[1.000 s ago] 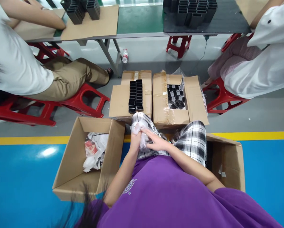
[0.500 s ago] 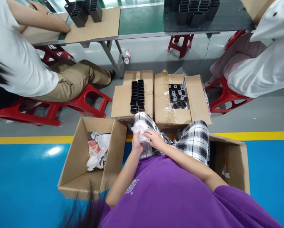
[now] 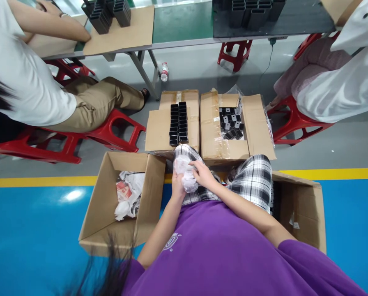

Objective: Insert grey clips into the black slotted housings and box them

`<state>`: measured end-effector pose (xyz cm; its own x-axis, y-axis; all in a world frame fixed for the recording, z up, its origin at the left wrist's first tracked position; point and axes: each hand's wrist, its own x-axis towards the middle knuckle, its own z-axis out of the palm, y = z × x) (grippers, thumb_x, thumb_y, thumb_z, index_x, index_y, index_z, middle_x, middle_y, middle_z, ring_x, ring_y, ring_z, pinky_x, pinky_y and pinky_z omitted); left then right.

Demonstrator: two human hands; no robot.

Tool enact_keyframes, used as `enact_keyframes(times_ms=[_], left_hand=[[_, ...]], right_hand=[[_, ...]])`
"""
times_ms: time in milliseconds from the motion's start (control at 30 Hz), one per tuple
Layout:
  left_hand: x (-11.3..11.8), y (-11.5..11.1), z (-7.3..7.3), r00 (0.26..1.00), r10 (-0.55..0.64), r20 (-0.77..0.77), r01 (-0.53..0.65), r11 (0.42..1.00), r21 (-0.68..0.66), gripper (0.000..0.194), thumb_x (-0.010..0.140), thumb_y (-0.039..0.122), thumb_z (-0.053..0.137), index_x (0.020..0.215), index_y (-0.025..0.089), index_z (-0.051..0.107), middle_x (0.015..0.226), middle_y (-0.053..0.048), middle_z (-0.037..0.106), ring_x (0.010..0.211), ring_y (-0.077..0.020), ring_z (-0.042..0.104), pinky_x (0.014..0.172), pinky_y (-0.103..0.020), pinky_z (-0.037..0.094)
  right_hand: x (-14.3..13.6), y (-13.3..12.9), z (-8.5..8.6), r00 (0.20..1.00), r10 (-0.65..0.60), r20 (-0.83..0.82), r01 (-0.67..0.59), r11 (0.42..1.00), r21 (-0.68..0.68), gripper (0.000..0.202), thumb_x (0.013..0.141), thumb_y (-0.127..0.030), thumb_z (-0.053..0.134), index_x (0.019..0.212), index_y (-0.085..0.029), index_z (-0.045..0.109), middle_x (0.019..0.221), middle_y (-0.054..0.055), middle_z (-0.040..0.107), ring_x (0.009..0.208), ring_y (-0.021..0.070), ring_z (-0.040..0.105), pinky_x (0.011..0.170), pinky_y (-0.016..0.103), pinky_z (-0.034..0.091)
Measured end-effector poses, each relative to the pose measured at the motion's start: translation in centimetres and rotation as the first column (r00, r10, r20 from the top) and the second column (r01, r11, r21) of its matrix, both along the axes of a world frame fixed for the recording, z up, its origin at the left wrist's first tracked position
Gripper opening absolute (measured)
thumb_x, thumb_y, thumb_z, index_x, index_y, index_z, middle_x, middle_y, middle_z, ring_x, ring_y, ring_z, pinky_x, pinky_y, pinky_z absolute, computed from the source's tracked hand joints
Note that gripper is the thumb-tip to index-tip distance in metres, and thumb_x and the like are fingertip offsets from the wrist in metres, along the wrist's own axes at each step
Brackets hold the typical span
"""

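Over my lap, a crumpled translucent white plastic bag [image 3: 186, 172] rests in my left hand [image 3: 178, 185], whose fingers are closed around its near side. What the bag contains, if anything, I cannot make out. My right hand [image 3: 202, 174] touches the bag's right side with thumb and fingers pinched onto it. Just past my knees, two rows of black rectangular tubes [image 3: 178, 123] stand on a closed cardboard box [image 3: 155, 137]. Beside it, an open cardboard box [image 3: 210, 139] holds several small black parts [image 3: 231, 122].
An open carton [image 3: 93, 205] with crumpled plastic bags [image 3: 131, 193] stands at my left; another carton [image 3: 307, 209] is at my right. Co-workers sit on red stools [image 3: 119, 127] on both sides. A workbench [image 3: 184, 24] bearing black tubes runs across the back.
The white bag has spread out and become rounder between my hands. My right hand has shifted slightly, its fingers lifting along the bag's edge.
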<state>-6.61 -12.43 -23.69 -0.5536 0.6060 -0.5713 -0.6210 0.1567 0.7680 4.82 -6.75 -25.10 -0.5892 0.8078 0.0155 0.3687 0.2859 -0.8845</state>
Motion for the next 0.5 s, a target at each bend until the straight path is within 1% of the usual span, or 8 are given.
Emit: enact_keyframes(times_ms=[100, 167, 233, 367, 433, 500], left_hand=[[-0.1, 0.1, 0.2, 0.999, 0.005, -0.043, -0.005, 1.0, -0.001, 0.072, 0.056, 0.009, 0.06, 0.127, 0.022, 0.064, 0.091, 0.0, 0.075, 0.064, -0.0125, 0.062, 0.059, -0.021, 0.048], [-0.4, 0.1, 0.2, 0.998, 0.009, -0.069, -0.009, 1.0, -0.002, 0.067, 0.055, 0.01, 0.059, 0.121, 0.02, 0.068, 0.089, -0.001, 0.075, 0.064, -0.0129, 0.062, 0.059, -0.02, 0.048], [-0.6, 0.0, 0.2, 0.996, 0.008, -0.086, -0.008, 1.0, -0.004, 0.063, 0.054, 0.01, 0.059, 0.115, 0.018, 0.07, 0.087, -0.001, 0.075, 0.063, -0.013, 0.062, 0.058, -0.021, 0.047], [-0.7, -0.2, 0.2, 0.994, 0.025, -0.105, -0.025, 1.0, -0.002, 0.055, 0.054, 0.011, 0.06, 0.107, 0.017, 0.072, 0.085, -0.001, 0.075, 0.063, -0.0132, 0.061, 0.058, -0.021, 0.047], [-0.7, -0.1, 0.1, 0.993, 0.043, -0.109, -0.043, 0.999, 0.005, 0.049, 0.055, 0.011, 0.06, 0.103, 0.018, 0.072, 0.085, -0.001, 0.074, 0.066, -0.0134, 0.063, 0.06, -0.021, 0.048], [-0.7, 0.1, 0.0, 0.992, 0.063, -0.11, -0.063, 0.998, 0.005, 0.044, 0.058, 0.011, 0.061, 0.1, 0.018, 0.07, 0.083, 0.0, 0.072, 0.067, -0.013, 0.063, 0.062, -0.021, 0.049]], right_hand=[[-0.6, 1.1, 0.1, 0.998, 0.016, 0.054, -0.014, 0.999, -0.039, 0.029, 0.089, -0.011, 0.054, 0.115, -0.018, 0.066, 0.1, 0.008, 0.068, 0.086, 0.0178, 0.065, 0.084, 0.032, 0.052], [-0.8, 1.5, 0.3, 0.996, 0.031, 0.079, -0.026, 0.997, -0.066, 0.022, 0.088, -0.014, 0.061, 0.108, -0.018, 0.069, 0.092, 0.005, 0.069, 0.075, 0.0156, 0.064, 0.081, 0.03, 0.051], [-1.0, 1.6, 0.4, 0.995, 0.034, 0.093, -0.026, 0.996, -0.084, 0.016, 0.087, -0.018, 0.066, 0.102, -0.018, 0.071, 0.086, 0.003, 0.068, 0.071, 0.014, 0.062, 0.078, 0.028, 0.05], [-1.1, 1.6, 0.7, 0.995, -0.001, 0.096, 0.008, 0.997, -0.073, 0.006, 0.088, -0.017, 0.065, 0.088, -0.017, 0.071, 0.076, 0.002, 0.061, 0.074, 0.0151, 0.06, 0.078, 0.028, 0.048], [-1.2, 1.5, 0.9, 0.997, -0.013, 0.071, 0.017, 0.998, -0.053, 0.01, 0.091, -0.017, 0.06, 0.087, -0.016, 0.069, 0.079, 0.003, 0.061, 0.076, 0.0161, 0.059, 0.078, 0.029, 0.048], [-1.2, 1.2, 1.2, 1.0, -0.005, 0.028, 0.005, 1.0, -0.029, 0.011, 0.093, -0.016, 0.056, 0.09, -0.016, 0.067, 0.088, 0.005, 0.062, 0.082, 0.0172, 0.06, 0.081, 0.03, 0.048]])
